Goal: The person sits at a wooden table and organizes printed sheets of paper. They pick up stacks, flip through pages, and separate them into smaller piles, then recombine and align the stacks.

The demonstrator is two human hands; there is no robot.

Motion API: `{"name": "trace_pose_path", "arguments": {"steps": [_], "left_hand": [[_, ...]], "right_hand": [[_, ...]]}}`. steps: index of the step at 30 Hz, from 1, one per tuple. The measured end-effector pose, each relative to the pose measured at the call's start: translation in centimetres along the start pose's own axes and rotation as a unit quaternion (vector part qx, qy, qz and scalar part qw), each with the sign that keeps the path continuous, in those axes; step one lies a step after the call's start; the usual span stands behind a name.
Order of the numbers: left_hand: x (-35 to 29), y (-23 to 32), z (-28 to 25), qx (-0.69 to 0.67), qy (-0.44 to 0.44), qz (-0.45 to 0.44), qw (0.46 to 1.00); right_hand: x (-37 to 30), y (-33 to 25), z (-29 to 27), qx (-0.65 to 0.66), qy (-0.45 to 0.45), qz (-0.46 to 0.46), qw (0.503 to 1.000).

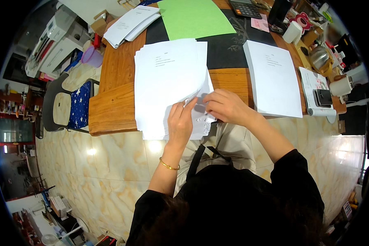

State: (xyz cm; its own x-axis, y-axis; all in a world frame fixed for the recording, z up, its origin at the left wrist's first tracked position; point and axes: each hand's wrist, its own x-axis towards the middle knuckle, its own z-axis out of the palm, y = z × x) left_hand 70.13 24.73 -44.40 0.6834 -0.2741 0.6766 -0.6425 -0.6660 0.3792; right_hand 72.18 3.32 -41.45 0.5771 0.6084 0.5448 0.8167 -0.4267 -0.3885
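A loose stack of white printed paper sheets [160, 90] lies in front of me at the table's near edge, its sheets unevenly fanned. My left hand [180, 122] is closed on the lifted lower right corner of the top sheets, which curl up. At the stack's right edge, my right hand [225, 107] has its fingers curled beside the raised corner; whatever is between its fingertips is hidden. Under the lifted corner, several lower sheet corners show bent or ruffled. To the right stands a thick, neat white paper stack [273, 80], touched by neither hand.
The wooden table [112, 110] carries a dark runner [225, 53], a green sheet [194, 18], another paper pile [131, 24] and a calculator [245, 8]. A kettle [320, 58] and cups crowd the right side. A chair with a starry blue cushion [80, 104] stands left.
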Motion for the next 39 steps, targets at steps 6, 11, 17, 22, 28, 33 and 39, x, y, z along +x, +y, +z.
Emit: {"name": "trace_pose_path", "arguments": {"steps": [6,11,17,22,28,33,39], "left_hand": [[0.6,0.6,-1.6,-0.042,-0.027,-0.047,0.998],[1.5,-1.2,-2.3,-0.019,0.065,-0.048,0.997],[-0.2,-2.5,-2.2,0.018,0.032,-0.020,0.999],[-0.9,-1.4,-1.6,0.001,-0.004,-0.082,0.997],[-1.3,-1.9,-1.9,-0.020,-0.021,-0.115,0.993],[-0.9,-1.4,-2.7,-0.045,-0.031,-0.126,0.991],[-0.9,-1.6,-3.0,-0.040,-0.061,-0.149,0.986]], "right_hand": [[3.2,-0.7,0.5,0.052,0.081,0.032,0.995],[2.8,-0.6,0.1,0.064,0.059,0.113,0.990],[-1.7,0.0,-0.5,-0.004,0.072,0.082,0.994],[0.0,-0.2,1.3,-0.036,0.000,0.026,0.999],[1.1,0.8,2.0,-0.067,-0.015,-0.054,0.996],[1.2,1.5,2.4,-0.091,-0.018,-0.091,0.992],[3.1,0.8,2.8,-0.072,-0.008,-0.091,0.993]]}}
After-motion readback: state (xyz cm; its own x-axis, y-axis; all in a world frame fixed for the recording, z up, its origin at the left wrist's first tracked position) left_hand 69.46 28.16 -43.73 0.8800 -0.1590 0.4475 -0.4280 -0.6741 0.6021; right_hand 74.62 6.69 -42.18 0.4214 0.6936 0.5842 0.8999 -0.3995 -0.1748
